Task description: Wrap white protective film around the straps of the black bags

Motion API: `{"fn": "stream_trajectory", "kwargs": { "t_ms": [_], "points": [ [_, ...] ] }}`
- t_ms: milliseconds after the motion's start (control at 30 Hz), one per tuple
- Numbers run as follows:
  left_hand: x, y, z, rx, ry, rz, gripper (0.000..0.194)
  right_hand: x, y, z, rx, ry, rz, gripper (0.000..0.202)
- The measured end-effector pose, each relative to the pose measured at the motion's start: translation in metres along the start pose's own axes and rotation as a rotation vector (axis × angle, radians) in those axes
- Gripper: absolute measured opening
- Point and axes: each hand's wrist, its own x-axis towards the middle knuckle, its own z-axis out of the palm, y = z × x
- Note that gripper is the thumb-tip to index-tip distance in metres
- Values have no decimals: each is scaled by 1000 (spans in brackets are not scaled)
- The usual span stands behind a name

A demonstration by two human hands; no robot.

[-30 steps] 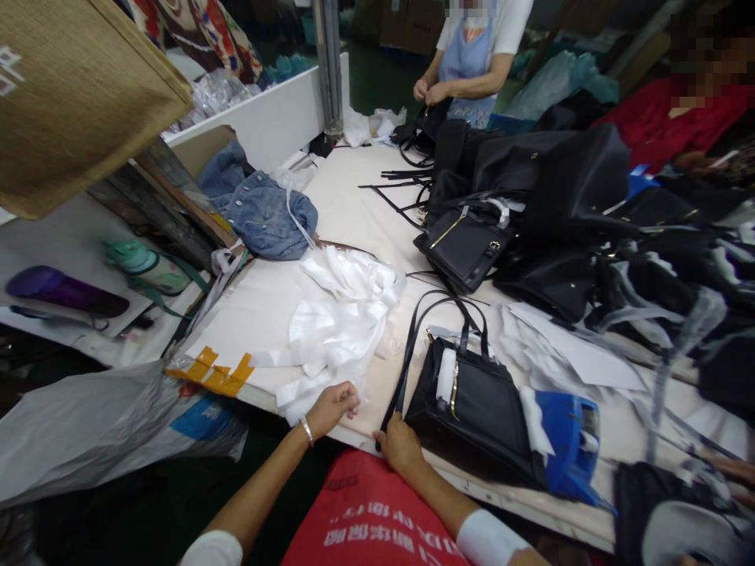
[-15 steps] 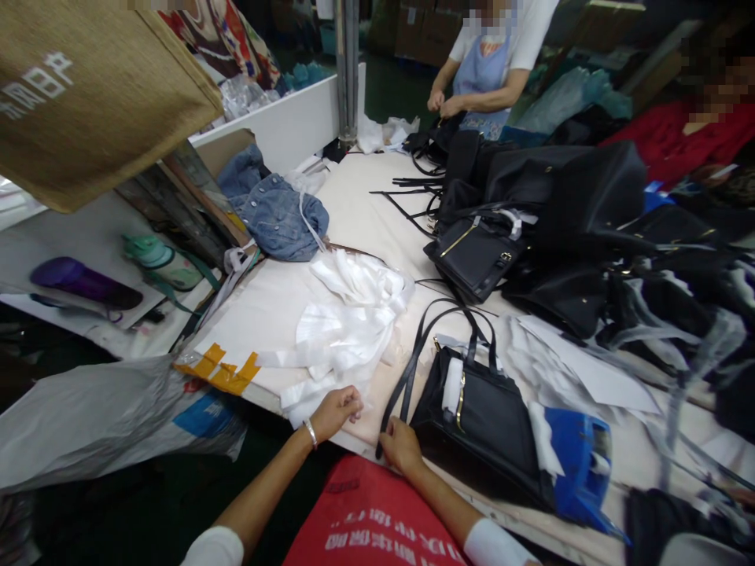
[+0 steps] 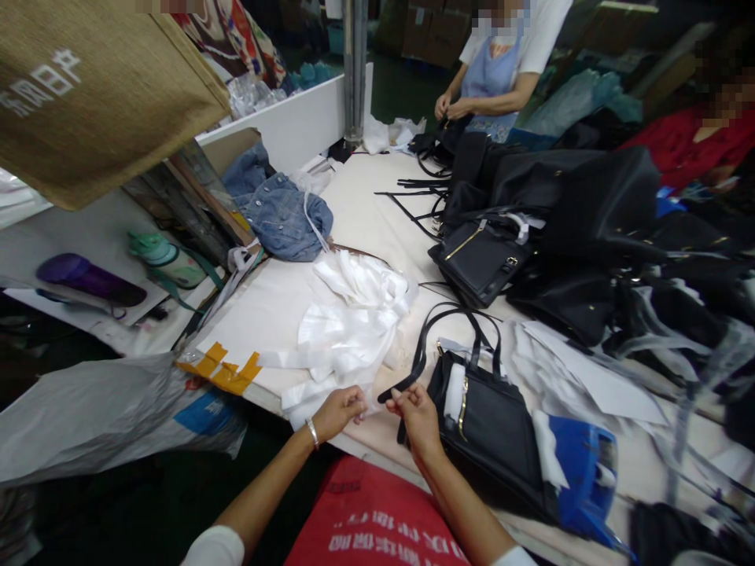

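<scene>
One black strap is pinched near its free end by the person's right hand, just above the front edge of a cream-covered bench. The strap curves away beside a black handbag, which rests on the bench close to that edge, its gold zip partly beside a white wrapping. The left hand is apart from the right, fingers curled, next to crumpled white strips; whether it grips anything cannot be told.

Only the strap's tip is held, so it could slip from the fingers if the rest of the loop pulls against it. A hard tug might drag the handbag askew or toward the edge, if the strap is fixed to it; the join is hidden. The loose white strips lie near enough to tangle with the strap.

Right of the handbag, a blue tool sits near the edge and could be nudged off if the bag swings. Beyond lie loose white sheets and a heap of black bags, whose trailing straps might snag a neighbour. Across the bench, a co-worker handles something black.
</scene>
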Motion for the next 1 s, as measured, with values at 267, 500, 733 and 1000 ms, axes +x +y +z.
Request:
{"fn": "stream_trajectory", "kwargs": {
  "t_ms": [267, 500, 733, 1000],
  "points": [
    [1, 8, 5, -47, 9, 2, 22, 5, 3, -3, -56, 20, -11, 31],
    [4, 13, 12, -39, 51, 29, 19, 5, 4, -3, -97, -23, 0, 30],
    [6, 17, 25, -105, 94, 22, 20, 6, -3, -8, 18, -36, 162, 29],
    [8, 39, 25, -30, 49, -13, 27, 9, -22, -9, 44, -39, 216, 28]
  ]
}}
